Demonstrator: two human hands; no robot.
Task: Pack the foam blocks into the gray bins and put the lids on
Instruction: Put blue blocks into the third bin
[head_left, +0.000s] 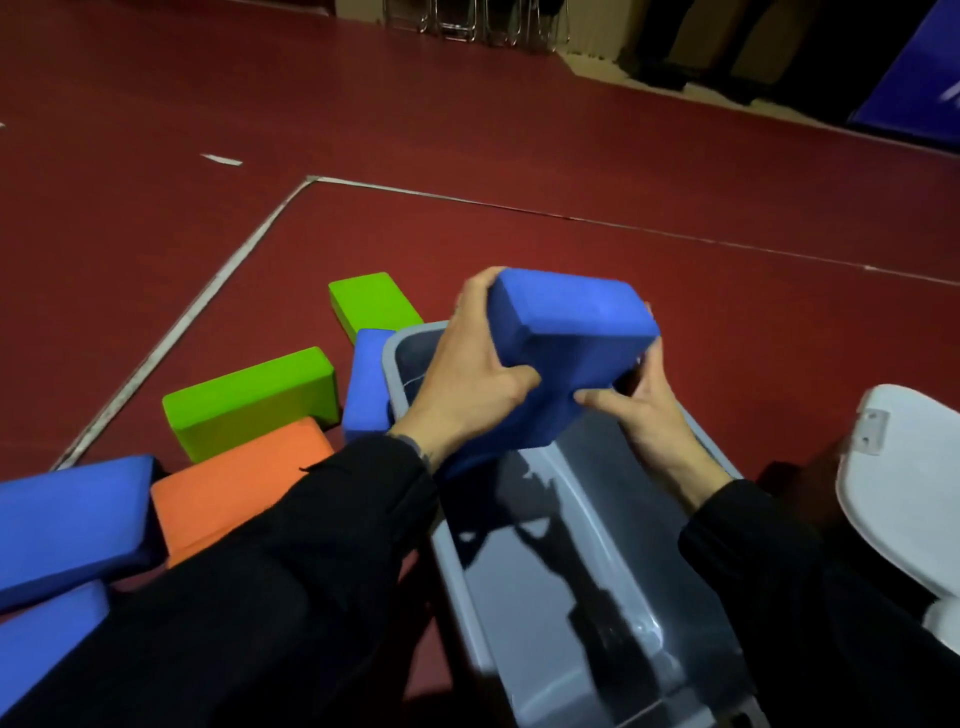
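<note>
Two-handed grip, left hand (470, 384) and right hand (644, 410), on one blue block (566, 338) above one gray bin (613, 545).

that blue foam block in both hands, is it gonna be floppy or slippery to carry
Probably stiff: the blue foam block keeps sharp, flat faces between the left hand and right hand. Likely light, gripped only at its edges. Its matte surface suggests little slip.
</note>
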